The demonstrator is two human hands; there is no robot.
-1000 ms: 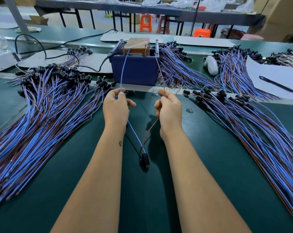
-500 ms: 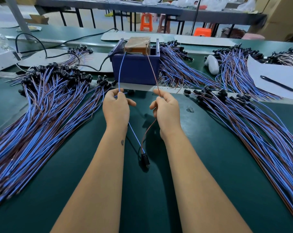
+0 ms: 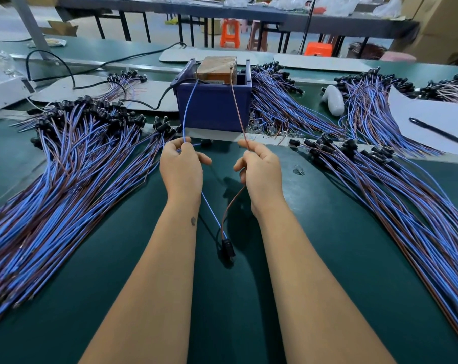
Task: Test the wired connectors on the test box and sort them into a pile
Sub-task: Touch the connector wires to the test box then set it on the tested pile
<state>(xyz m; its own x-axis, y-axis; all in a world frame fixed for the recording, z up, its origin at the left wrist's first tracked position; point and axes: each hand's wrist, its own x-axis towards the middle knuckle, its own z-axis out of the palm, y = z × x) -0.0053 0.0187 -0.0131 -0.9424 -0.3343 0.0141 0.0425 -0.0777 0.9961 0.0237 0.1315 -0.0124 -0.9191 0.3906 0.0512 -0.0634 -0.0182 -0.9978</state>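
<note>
The left hand pinching the thin blue wire and the right hand pinching the brown wire have spread apart, both ends now reaching the dark blue plastic test box just beyond them, the black connector dangling below, so testing seems underway.

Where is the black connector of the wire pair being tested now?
In the head view, the connector lies on the green table, centre, between the two forearms, nearer the person than both hands.
</note>
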